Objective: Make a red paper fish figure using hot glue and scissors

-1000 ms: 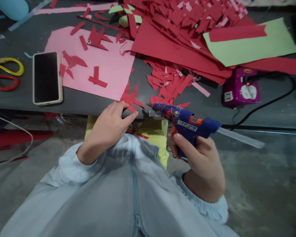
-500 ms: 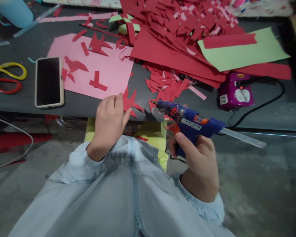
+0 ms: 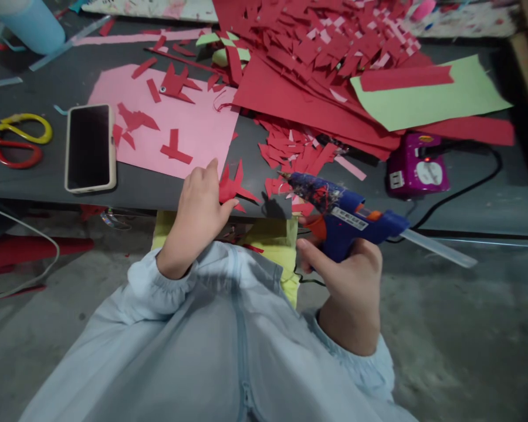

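A blue hot glue gun (image 3: 347, 225) with an orange trigger is gripped in my right hand (image 3: 349, 278). Its nozzle points up and left over red scraps, and a clear glue stick (image 3: 440, 247) juts from its back. At the table's front edge, my left hand (image 3: 200, 214) is on a red paper cutout (image 3: 235, 186) with pointed tips, its thumb over the near side. The hand covers the cutout's left end. Another red cutout, fish-like with a googly eye (image 3: 178, 85), lies on a pink sheet (image 3: 158, 158).
A phone (image 3: 90, 149) and scissors (image 3: 22, 152) lie at left, below a bottle of blue liquid (image 3: 35, 29). Red sheets (image 3: 290, 99) and a heap of woven red pieces (image 3: 325, 41) fill the back. A purple power adapter (image 3: 416, 167) with a black cord stands right.
The glue gun has tilted a little and its nozzle has shifted slightly right and up. My left hand has edged right over the cutout.
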{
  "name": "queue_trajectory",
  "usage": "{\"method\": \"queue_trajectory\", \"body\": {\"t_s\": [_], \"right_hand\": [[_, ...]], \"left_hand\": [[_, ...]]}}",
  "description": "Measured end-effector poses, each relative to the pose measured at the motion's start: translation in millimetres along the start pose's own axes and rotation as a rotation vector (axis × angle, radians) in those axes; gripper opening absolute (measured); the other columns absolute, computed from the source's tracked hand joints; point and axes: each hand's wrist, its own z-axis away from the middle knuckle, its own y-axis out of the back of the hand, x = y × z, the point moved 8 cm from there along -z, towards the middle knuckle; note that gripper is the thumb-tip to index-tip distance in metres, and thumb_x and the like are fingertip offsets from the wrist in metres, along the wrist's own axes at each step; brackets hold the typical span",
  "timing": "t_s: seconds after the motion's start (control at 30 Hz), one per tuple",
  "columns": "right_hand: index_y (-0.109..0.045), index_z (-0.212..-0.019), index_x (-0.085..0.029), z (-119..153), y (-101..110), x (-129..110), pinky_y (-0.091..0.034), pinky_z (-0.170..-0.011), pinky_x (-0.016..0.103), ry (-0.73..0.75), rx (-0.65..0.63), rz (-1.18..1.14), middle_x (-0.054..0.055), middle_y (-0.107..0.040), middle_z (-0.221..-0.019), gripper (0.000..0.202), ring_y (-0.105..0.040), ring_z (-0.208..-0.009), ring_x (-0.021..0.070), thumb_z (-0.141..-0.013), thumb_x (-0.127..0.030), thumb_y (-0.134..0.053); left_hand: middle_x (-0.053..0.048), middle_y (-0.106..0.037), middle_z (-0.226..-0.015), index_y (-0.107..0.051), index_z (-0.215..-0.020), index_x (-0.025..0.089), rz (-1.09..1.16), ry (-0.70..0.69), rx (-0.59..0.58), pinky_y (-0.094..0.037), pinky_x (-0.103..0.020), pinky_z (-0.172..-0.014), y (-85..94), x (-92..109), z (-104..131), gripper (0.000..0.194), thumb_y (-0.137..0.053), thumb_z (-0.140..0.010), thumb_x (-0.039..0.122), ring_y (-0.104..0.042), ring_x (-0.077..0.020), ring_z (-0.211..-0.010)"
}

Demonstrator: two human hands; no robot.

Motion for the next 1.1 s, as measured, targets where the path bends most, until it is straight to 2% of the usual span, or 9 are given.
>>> {"method": "queue_trajectory", "body": {"t_s": [0.1, 0.23, 0.33, 0.43, 0.6, 0.67, 0.77, 0.87, 1.1], "right_hand": [[-0.062, -0.066, -0.023, -3, -2, 1, -0.043, -0.039, 0.028, 0.017, -0.014, -0.018, -0.003, -0.057, -0.048, 0.017, -0.05, -0.037, 0.0125, -0.073, -0.025, -0.077], [-0.064, -0.071, -0.023, -7, -6, 2, -0.046, -0.04, 0.029, 0.013, -0.005, -0.06, -0.004, -0.057, -0.049, 0.015, -0.052, -0.038, 0.0134, -0.074, -0.024, -0.078], [-0.067, -0.078, -0.023, -10, -9, 2, -0.047, -0.041, 0.03, -0.002, 0.037, -0.106, -0.004, -0.058, -0.05, 0.014, -0.053, -0.039, 0.0142, -0.074, -0.025, -0.08], [-0.067, -0.077, -0.024, -14, -12, -1, -0.047, -0.04, 0.03, 0.023, 0.088, -0.155, -0.003, -0.062, -0.053, 0.016, -0.055, -0.04, 0.0142, -0.074, -0.028, -0.082], [-0.069, -0.088, -0.024, -21, -28, -9, -0.046, -0.039, 0.027, 0.057, 0.06, -0.255, -0.002, -0.073, -0.066, 0.031, -0.051, -0.04, 0.0107, -0.063, -0.03, -0.087], [-0.068, -0.092, -0.024, -22, -36, -12, -0.047, -0.039, 0.027, 0.043, 0.023, -0.286, -0.002, -0.076, -0.071, 0.04, -0.052, -0.041, 0.0104, -0.059, -0.029, -0.089], [-0.068, -0.09, -0.024, -20, -40, -14, -0.052, -0.045, 0.029, 0.035, 0.062, -0.281, -0.003, -0.074, -0.068, 0.037, -0.059, -0.047, 0.0131, -0.058, -0.027, -0.088], [-0.069, -0.09, -0.024, -18, -38, -16, -0.055, -0.048, 0.031, 0.038, 0.126, -0.23, -0.004, -0.07, -0.063, 0.035, -0.06, -0.047, 0.0139, -0.059, -0.023, -0.086], [-0.069, -0.075, -0.025, -17, -39, -21, -0.053, -0.043, 0.034, 0.13, 0.085, -0.121, 0.0, -0.068, -0.062, 0.02, -0.057, -0.046, 0.0157, -0.065, -0.029, -0.085]], "left_hand": [[-0.01, -0.065, -0.11, -0.059, -0.117, 0.015, 0.054, 0.027, -0.015, -0.051, -0.041, -0.094, 1.6, -1, -4, 0.041, -0.076, -0.08, 0.023, -0.061, -0.0268, -0.107], [0.0, -0.064, -0.084, -0.059, -0.089, 0.02, 0.252, 0.07, 0.007, -0.051, -0.032, -0.076, 5.0, -7, -5, 0.013, -0.07, -0.083, 0.024, -0.06, -0.0177, -0.08], [0.003, -0.06, -0.072, -0.056, -0.082, 0.02, 0.638, 0.104, -0.021, -0.048, -0.027, -0.064, 2.9, -9, -1, 0.016, -0.07, -0.083, 0.029, -0.056, -0.0125, -0.066], [0.003, -0.062, -0.076, -0.057, -0.082, 0.02, 1.01, 0.129, -0.058, -0.05, -0.023, -0.062, -0.6, -7, 5, 0.03, -0.079, -0.077, 0.039, -0.058, -0.011, -0.067], [0.005, -0.059, -0.073, -0.057, -0.08, 0.02, 1.346, 0.221, -0.085, -0.051, -0.018, -0.062, -10.4, -2, 15, 0.04, -0.09, -0.067, 0.038, -0.057, -0.0072, -0.064], [0.006, -0.059, -0.074, -0.057, -0.08, 0.02, 1.406, 0.241, -0.122, -0.051, -0.017, -0.062, -15.1, 1, 18, 0.039, -0.089, -0.068, 0.037, -0.056, -0.0064, -0.063], [0.005, -0.059, -0.075, -0.057, -0.078, 0.019, 1.418, 0.23, -0.177, -0.051, -0.017, -0.063, -18.6, 8, 21, 0.038, -0.089, -0.068, 0.036, -0.057, -0.0063, -0.064], [0.004, -0.062, -0.076, -0.06, -0.078, 0.018, 1.377, 0.229, -0.159, -0.051, -0.019, -0.063, -16.7, 10, 23, 0.036, -0.089, -0.067, 0.037, -0.058, -0.0079, -0.066], [-0.001, -0.068, -0.076, -0.069, -0.074, 0.015, 1.22, 0.205, -0.108, -0.052, -0.022, -0.066, -6.0, 10, 26, 0.024, -0.085, -0.071, 0.033, -0.062, -0.0109, -0.069]]}}
